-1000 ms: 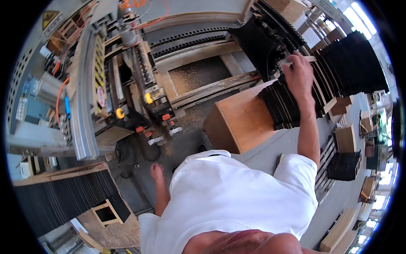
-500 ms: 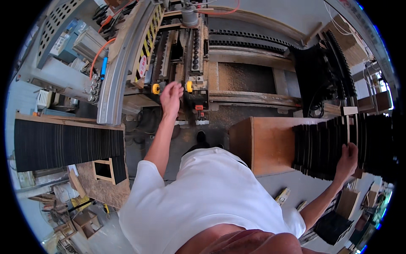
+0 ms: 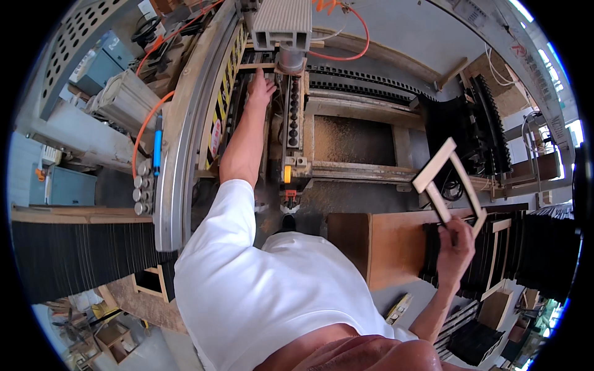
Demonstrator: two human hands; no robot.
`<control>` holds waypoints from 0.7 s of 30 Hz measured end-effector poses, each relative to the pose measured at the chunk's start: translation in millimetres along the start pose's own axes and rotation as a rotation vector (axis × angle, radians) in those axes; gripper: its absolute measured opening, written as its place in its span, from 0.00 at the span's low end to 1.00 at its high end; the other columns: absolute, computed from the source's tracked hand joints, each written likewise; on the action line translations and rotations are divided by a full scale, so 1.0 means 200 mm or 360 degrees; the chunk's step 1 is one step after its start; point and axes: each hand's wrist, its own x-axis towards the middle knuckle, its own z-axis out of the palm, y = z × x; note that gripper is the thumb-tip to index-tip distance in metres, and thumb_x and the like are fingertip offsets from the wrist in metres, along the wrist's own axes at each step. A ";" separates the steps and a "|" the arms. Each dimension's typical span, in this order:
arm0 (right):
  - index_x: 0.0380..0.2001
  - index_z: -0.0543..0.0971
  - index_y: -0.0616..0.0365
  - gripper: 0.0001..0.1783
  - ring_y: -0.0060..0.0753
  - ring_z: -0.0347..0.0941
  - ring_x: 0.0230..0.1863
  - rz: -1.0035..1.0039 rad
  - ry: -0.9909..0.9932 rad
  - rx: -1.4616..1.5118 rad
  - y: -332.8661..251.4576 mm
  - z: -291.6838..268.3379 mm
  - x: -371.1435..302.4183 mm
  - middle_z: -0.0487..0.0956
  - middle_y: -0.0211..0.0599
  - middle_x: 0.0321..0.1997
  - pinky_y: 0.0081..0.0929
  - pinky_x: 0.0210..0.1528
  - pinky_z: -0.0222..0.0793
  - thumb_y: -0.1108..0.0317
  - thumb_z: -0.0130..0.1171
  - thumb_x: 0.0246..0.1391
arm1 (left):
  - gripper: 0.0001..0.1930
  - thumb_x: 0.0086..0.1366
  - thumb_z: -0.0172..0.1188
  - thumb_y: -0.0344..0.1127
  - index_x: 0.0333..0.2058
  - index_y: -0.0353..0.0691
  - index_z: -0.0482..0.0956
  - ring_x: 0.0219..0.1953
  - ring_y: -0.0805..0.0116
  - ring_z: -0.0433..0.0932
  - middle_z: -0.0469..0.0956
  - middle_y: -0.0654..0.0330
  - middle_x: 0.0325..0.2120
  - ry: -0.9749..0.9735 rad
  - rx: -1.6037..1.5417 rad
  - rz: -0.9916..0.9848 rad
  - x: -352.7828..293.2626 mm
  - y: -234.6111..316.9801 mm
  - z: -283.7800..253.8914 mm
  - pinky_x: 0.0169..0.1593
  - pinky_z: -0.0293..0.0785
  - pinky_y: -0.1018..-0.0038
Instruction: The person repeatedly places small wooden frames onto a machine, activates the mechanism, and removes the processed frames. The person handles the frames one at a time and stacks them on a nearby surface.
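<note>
My right hand [image 3: 456, 247] grips a small light-wood rectangular frame [image 3: 434, 166] by one end and holds it up, tilted, over the right-hand brown wooden box. Below and beside that hand stands a long row of dark, thin-edged pieces [image 3: 544, 247], with a few pale wood edges among them. My left arm stretches forward into the woodworking machine, and my left hand [image 3: 260, 89] has its fingers apart. Just beyond its fingertips a pale wooden strip [image 3: 257, 65] lies across the machine, beneath a grey cylinder [image 3: 290, 59]. Whether the fingertips touch the strip cannot be told.
A metal beam [image 3: 176, 154] with a striped warning band runs left of my left arm. The brown wooden box [image 3: 396, 247] stands at right. Another row of dark pieces [image 3: 74, 253] lines the left. Sawdust [image 3: 340, 145] covers the machine bed. An orange hose [image 3: 143, 127] curves at upper left.
My left hand has moved farther forward into the machine. My right hand has lifted a wooden frame from the right-hand row and swung it forward and left.
</note>
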 end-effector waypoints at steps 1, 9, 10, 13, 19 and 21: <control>0.34 0.76 0.61 0.12 0.21 0.70 0.32 -0.0015 -0.0073 -0.0041 -0.01 0.04 0.01 0.77 0.34 0.39 0.19 0.37 0.68 0.84 0.62 0.45 | 0.36 0.63 0.58 0.55 0.55 0.28 0.63 0.51 0.47 0.72 0.70 0.47 0.45 0.0016 -0.0062 -0.0017 0.06 0.00 0.01 0.53 0.74 0.54; 0.30 0.77 0.59 0.11 0.37 0.72 0.35 -0.0020 -0.0337 0.0130 -0.16 0.43 0.17 0.79 0.35 0.30 0.31 0.38 0.70 0.82 0.63 0.41 | 0.24 0.67 0.56 0.39 0.54 0.32 0.61 0.45 0.52 0.76 0.73 0.48 0.42 0.0102 -0.0320 0.0064 0.26 0.04 0.01 0.45 0.82 0.56; 0.29 0.76 0.59 0.10 0.38 0.72 0.35 -0.0073 -0.0354 0.0111 -0.16 0.48 0.20 0.78 0.35 0.29 0.32 0.38 0.69 0.81 0.64 0.40 | 0.23 0.67 0.55 0.36 0.55 0.32 0.60 0.46 0.52 0.76 0.72 0.47 0.45 -0.0001 -0.0348 0.0074 0.20 0.02 0.01 0.43 0.83 0.59; 0.27 0.75 0.58 0.10 0.42 0.72 0.35 -0.0309 -0.0428 0.0146 -0.19 0.69 0.32 0.76 0.35 0.26 0.35 0.38 0.67 0.79 0.65 0.39 | 0.23 0.65 0.57 0.37 0.54 0.31 0.62 0.55 0.50 0.68 0.65 0.45 0.51 0.0039 -0.0319 0.0012 -0.03 -0.04 -0.07 0.51 0.78 0.55; 0.27 0.77 0.55 0.07 0.42 0.73 0.37 -0.0945 -0.0514 0.0291 -0.39 1.21 0.61 0.79 0.33 0.29 0.36 0.41 0.70 0.71 0.64 0.42 | 0.20 0.64 0.59 0.38 0.50 0.35 0.68 0.51 0.58 0.72 0.73 0.54 0.45 -0.0153 -0.0413 -0.0122 -0.62 -0.17 -0.36 0.52 0.72 0.61; 0.28 0.78 0.54 0.07 0.42 0.73 0.39 -0.1179 -0.0500 0.0345 -0.49 1.43 0.69 0.80 0.33 0.31 0.38 0.42 0.70 0.69 0.64 0.41 | 0.14 0.64 0.56 0.34 0.47 0.37 0.71 0.50 0.59 0.73 0.76 0.55 0.42 -0.0375 -0.0372 -0.0108 -0.72 -0.19 -0.49 0.56 0.69 0.61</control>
